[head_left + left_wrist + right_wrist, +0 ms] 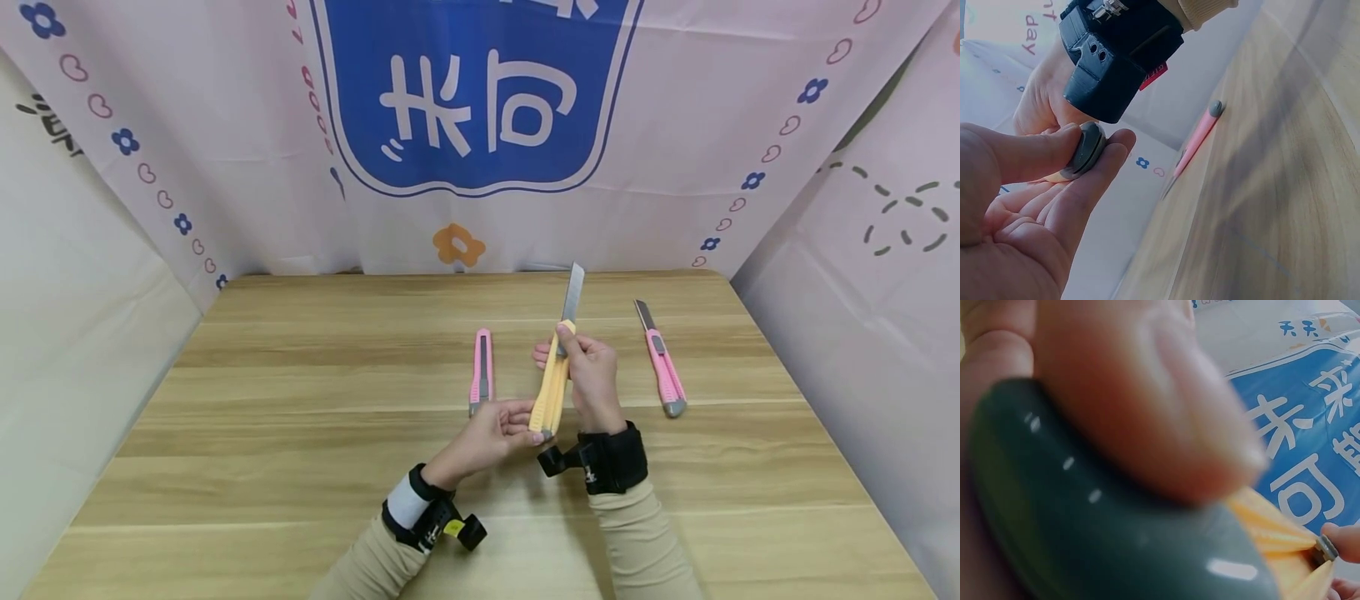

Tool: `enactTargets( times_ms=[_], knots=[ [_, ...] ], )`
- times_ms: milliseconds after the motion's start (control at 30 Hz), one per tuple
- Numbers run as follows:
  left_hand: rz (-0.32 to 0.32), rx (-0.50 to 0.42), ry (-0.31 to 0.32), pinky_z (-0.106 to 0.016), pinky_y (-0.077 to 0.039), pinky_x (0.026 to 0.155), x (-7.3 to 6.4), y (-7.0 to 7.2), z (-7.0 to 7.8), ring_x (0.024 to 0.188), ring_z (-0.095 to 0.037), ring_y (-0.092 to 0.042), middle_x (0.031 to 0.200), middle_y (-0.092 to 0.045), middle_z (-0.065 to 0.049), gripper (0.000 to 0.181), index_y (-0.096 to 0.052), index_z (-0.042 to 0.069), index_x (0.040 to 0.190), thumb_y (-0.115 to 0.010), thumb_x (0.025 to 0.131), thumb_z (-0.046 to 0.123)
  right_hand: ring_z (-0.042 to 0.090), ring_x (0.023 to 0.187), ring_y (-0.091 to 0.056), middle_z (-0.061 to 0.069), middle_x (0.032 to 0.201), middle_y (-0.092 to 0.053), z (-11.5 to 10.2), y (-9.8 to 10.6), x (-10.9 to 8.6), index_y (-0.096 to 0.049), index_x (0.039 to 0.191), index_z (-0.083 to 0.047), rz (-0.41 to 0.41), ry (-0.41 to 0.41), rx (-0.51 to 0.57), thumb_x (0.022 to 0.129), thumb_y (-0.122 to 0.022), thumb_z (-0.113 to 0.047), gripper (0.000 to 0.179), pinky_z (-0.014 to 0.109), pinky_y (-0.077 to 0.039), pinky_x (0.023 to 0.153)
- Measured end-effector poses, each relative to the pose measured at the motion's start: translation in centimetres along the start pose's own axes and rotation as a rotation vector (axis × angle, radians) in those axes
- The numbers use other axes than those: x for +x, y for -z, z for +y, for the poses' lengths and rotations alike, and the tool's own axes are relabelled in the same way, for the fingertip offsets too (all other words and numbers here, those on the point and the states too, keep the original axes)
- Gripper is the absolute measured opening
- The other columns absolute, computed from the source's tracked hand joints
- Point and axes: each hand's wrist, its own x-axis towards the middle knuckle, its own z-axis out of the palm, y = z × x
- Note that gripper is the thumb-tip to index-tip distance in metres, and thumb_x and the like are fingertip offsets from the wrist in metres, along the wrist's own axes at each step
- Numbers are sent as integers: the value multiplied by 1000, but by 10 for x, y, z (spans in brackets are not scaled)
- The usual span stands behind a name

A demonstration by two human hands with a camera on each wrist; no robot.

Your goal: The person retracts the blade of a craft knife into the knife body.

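Note:
Both hands hold a yellow box cutter (549, 392) above the table, its blade (573, 292) extended and pointing away from me. My left hand (489, 435) pinches the rear end between thumb and fingers, at the grey end cap (1088, 150). Farther up the handle, my right hand (596, 379) grips it, thumb on the grey slider (1325, 549). Left of the cutter lies a pink box cutter (482, 367) with no blade showing, its rear end partly behind my left hand. Another pink box cutter (663, 367), blade out, lies to the right of my right hand.
The wood-grain table (300, 467) runs back to a printed cloth (247, 150) with a blue emblem. Pale cloths also hang at the left and right sides. Each wrist wears a strapped black camera mount (615, 458).

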Motion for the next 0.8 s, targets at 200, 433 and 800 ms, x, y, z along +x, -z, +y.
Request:
enactTargets(
  times_ms=[200, 433, 800],
  knots=[
    [-8, -19, 1, -22, -58, 91, -1, 0, 2, 114, -38, -64, 123, -61, -32, 52, -42, -14, 136, -61, 89, -3, 10, 67, -74, -4, 67, -74, -1, 0, 0, -59, 109, 16, -5, -23, -15, 98, -55, -23, 40, 27, -64, 72],
    [-22, -54, -6, -22, -59, 90, -2, 0, 5, 112, -41, -64, 123, -60, -34, 52, -42, -14, 137, -60, 89, -5, 10, 69, -74, -4, 68, -74, -2, 1, 0, -58, 114, 15, -10, -35, -29, 98, -55, -22, 41, 27, -64, 74],
    [-11, -51, 5, -22, -59, 91, -2, 0, 5, 114, -40, -63, 123, -60, -34, 52, -42, -14, 136, -61, 88, -5, 11, 71, -75, -4, 70, -75, -2, 2, 1, -57, 115, 14, -26, -47, -24, 97, -56, -22, 41, 28, -64, 75]
  ],
)
